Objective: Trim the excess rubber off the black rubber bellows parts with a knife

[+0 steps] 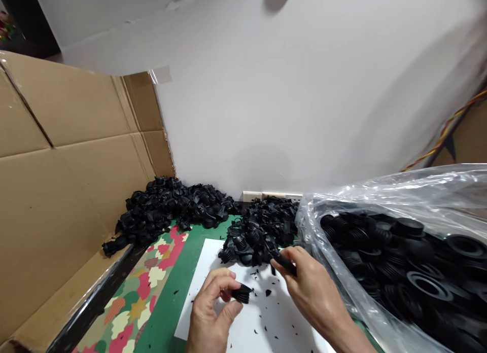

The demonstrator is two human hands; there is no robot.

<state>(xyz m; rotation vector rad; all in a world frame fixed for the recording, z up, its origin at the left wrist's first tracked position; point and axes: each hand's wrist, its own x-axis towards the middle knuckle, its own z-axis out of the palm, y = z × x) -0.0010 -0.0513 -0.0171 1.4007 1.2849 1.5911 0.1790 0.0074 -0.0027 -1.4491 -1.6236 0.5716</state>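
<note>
My left hand (215,307) pinches a small black ribbed rubber piece (241,294) between thumb and fingers, above a white sheet (201,277). Farther right, my right hand (304,274) is closed around a dark elongated object (286,264); its exact kind is unclear. That object's far end meets the near edge of a heap of black ribbed rubber pieces (262,223), so its tip cannot be told apart from them. Small black scraps (268,292) lie scattered over the sheet between and below my hands.
Another black heap (182,203) lies at the back left, against a cardboard panel (83,165). On the right stands a clear plastic bag (315,231) full of black ribbed rubber parts (384,256). A white wall (266,89) closes the back; green surface (163,297) shows left of the sheet.
</note>
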